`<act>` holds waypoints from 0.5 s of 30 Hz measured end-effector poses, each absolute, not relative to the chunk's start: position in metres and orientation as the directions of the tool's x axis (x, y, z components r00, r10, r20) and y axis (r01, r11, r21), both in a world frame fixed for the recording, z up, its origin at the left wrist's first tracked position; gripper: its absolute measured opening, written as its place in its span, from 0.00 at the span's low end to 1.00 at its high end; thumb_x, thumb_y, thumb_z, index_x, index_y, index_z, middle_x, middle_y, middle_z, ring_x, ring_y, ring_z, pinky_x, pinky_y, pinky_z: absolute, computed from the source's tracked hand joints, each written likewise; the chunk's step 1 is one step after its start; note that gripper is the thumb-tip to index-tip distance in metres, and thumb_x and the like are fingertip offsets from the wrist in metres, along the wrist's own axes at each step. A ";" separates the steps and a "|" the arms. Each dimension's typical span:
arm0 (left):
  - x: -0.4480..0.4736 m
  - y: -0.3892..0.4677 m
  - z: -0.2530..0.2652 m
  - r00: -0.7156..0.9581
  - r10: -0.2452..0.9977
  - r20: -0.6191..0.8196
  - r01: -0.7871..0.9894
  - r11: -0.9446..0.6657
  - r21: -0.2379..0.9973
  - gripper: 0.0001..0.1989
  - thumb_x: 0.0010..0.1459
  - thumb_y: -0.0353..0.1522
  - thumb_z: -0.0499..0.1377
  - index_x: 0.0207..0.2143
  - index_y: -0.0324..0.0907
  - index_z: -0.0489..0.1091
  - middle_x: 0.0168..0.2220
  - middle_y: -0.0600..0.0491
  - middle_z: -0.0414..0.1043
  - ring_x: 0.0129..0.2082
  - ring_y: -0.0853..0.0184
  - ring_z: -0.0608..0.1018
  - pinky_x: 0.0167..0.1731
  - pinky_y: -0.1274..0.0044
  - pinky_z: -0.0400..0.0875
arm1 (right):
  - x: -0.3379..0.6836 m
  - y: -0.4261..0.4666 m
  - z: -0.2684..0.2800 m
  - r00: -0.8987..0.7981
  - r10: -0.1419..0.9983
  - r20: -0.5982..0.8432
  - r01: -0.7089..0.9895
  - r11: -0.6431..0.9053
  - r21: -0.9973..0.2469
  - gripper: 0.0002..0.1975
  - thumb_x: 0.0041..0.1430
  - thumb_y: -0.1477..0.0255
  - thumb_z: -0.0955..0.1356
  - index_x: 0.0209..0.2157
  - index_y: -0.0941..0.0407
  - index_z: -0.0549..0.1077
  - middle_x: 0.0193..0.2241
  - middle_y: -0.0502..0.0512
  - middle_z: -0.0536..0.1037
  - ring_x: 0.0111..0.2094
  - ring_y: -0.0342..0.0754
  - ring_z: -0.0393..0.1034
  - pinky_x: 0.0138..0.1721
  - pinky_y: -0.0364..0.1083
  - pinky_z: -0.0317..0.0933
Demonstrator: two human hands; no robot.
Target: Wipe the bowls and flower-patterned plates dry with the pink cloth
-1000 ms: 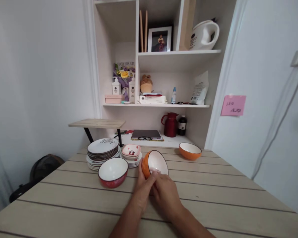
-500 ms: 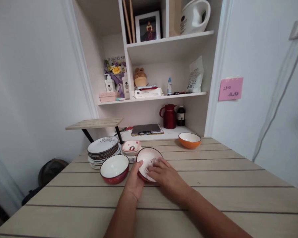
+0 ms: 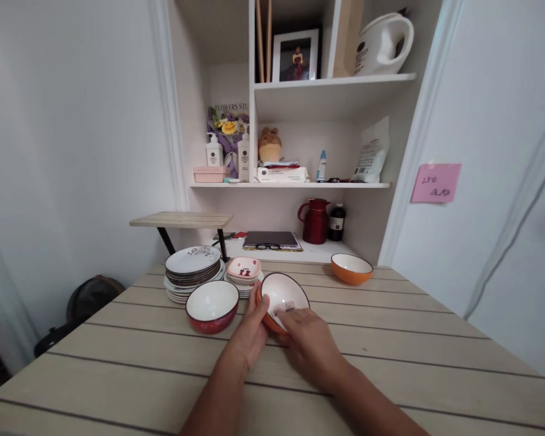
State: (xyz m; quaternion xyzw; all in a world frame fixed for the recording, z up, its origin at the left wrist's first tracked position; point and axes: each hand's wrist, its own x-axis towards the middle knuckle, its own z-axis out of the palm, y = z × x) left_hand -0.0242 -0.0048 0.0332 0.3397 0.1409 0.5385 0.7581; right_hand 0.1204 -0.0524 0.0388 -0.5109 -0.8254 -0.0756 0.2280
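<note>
My left hand point(image 3: 251, 330) is closed on the left rim of an orange bowl point(image 3: 284, 283) with a white inside and a dark rim. The bowl is tilted, its opening turned up and toward me. Inside it, the fingers of my right hand point(image 3: 311, 342) press a pale, crumpled piece of tissue or cloth point(image 3: 287, 306) against the lower wall; much of this piece is hidden beneath them. Just left of my left hand, a red bowl point(image 3: 212, 303) with a white inside sits upright on the table.
Behind the red bowl stand stacked plates point(image 3: 193, 260) and small square dishes point(image 3: 244, 267) on white saucers. Another orange bowl point(image 3: 352, 274) is at the table's far right. A small raised shelf point(image 3: 181, 220), red jug point(image 3: 315, 221) and laptop point(image 3: 272, 240) are farther back.
My right fingers have shifted toward the lower part of the bowl with the pale piece. The bowl stays in my left hand, slightly turned. The whole view has swung and tilted a little.
</note>
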 end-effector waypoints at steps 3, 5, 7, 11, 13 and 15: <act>-0.017 -0.011 0.034 0.338 0.932 0.129 -0.700 0.158 0.696 0.38 0.55 0.38 0.67 0.65 0.56 0.55 0.65 0.52 0.60 0.63 0.60 0.66 0.63 0.68 0.57 | 0.115 -0.053 0.036 -0.282 0.849 0.447 0.903 0.392 -0.176 0.13 0.59 0.78 0.65 0.45 0.54 0.71 0.39 0.55 0.80 0.40 0.52 0.71 0.41 0.48 0.58; -0.014 -0.013 0.035 0.305 0.944 0.127 -0.694 0.129 0.708 0.39 0.53 0.38 0.68 0.64 0.55 0.56 0.64 0.50 0.62 0.62 0.58 0.68 0.62 0.68 0.59 | 0.111 -0.054 0.035 -0.275 0.841 0.466 0.907 0.388 -0.165 0.12 0.60 0.77 0.64 0.44 0.55 0.72 0.39 0.56 0.80 0.40 0.53 0.71 0.41 0.49 0.58; -0.012 -0.014 0.034 0.281 0.950 0.132 -0.692 0.106 0.714 0.37 0.52 0.38 0.68 0.63 0.51 0.59 0.61 0.48 0.67 0.59 0.56 0.71 0.59 0.67 0.62 | 0.108 -0.055 0.036 -0.331 0.804 0.493 0.889 0.441 -0.123 0.11 0.60 0.78 0.64 0.44 0.55 0.72 0.40 0.57 0.80 0.41 0.53 0.71 0.41 0.49 0.58; -0.014 -0.012 0.031 0.303 0.951 0.069 -0.661 0.157 0.734 0.30 0.52 0.40 0.66 0.57 0.42 0.68 0.50 0.45 0.76 0.50 0.54 0.77 0.54 0.65 0.68 | 0.112 -0.055 0.042 -0.427 0.734 0.529 0.834 0.546 -0.084 0.10 0.62 0.77 0.64 0.43 0.54 0.73 0.42 0.56 0.80 0.44 0.52 0.71 0.44 0.50 0.60; -0.017 -0.011 0.031 0.319 0.947 0.034 -0.647 0.191 0.738 0.27 0.51 0.40 0.66 0.53 0.40 0.71 0.46 0.44 0.78 0.47 0.54 0.79 0.51 0.65 0.69 | 0.119 -0.053 0.044 -0.478 0.701 0.529 0.804 0.592 -0.058 0.10 0.62 0.77 0.65 0.43 0.53 0.73 0.43 0.54 0.80 0.45 0.52 0.70 0.51 0.53 0.59; -0.023 -0.008 0.031 0.329 0.944 0.009 -0.638 0.215 0.740 0.26 0.50 0.39 0.66 0.51 0.39 0.72 0.44 0.44 0.79 0.45 0.54 0.79 0.50 0.65 0.71 | 0.127 -0.049 0.045 -0.541 0.658 0.524 0.772 0.635 0.001 0.13 0.61 0.79 0.66 0.44 0.50 0.74 0.46 0.52 0.80 0.49 0.52 0.69 0.60 0.59 0.51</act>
